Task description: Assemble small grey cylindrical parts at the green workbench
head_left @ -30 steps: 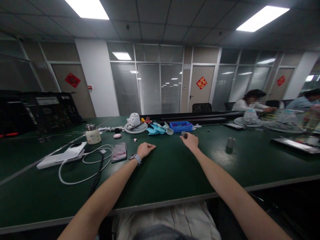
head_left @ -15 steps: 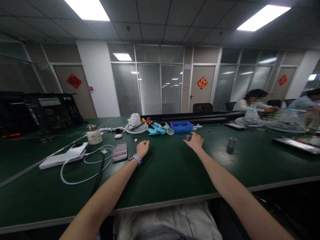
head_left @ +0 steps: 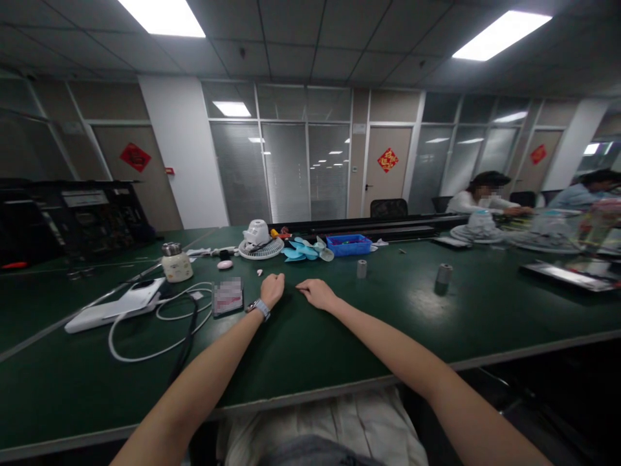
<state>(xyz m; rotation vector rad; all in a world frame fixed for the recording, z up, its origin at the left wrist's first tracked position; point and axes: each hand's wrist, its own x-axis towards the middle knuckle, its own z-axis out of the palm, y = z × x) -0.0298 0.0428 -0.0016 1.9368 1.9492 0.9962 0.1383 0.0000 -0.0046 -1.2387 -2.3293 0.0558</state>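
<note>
My left hand (head_left: 272, 289), with a watch (head_left: 259, 309) on its wrist, rests on the green table with its fingers curled closed. Whatever it may hold is hidden. Just to its right, my right hand (head_left: 317, 294) is low over the table, its thumb and fingers pinched together and pointing left. Anything between those fingertips is too small to make out. A grey metal cylinder (head_left: 361, 269) stands upright beyond my right hand, apart from it. Farther right stands a second metal cylinder (head_left: 444, 274). The small earbud-like white piece (head_left: 259, 272) lies just behind my left hand.
Behind my hands are a white fan part (head_left: 257, 236), light-blue fan blades (head_left: 301, 251) and a blue basket (head_left: 349, 244). On the left are a phone (head_left: 228, 296), white cable (head_left: 138, 359), power bank (head_left: 104, 312) and cream jar (head_left: 176, 266). Two people sit at the far right.
My right hand has let go of the nearer metal cylinder, leaving it upright, and has moved left to beside my left hand, fingers now pinched. My left hand has hardly moved.
</note>
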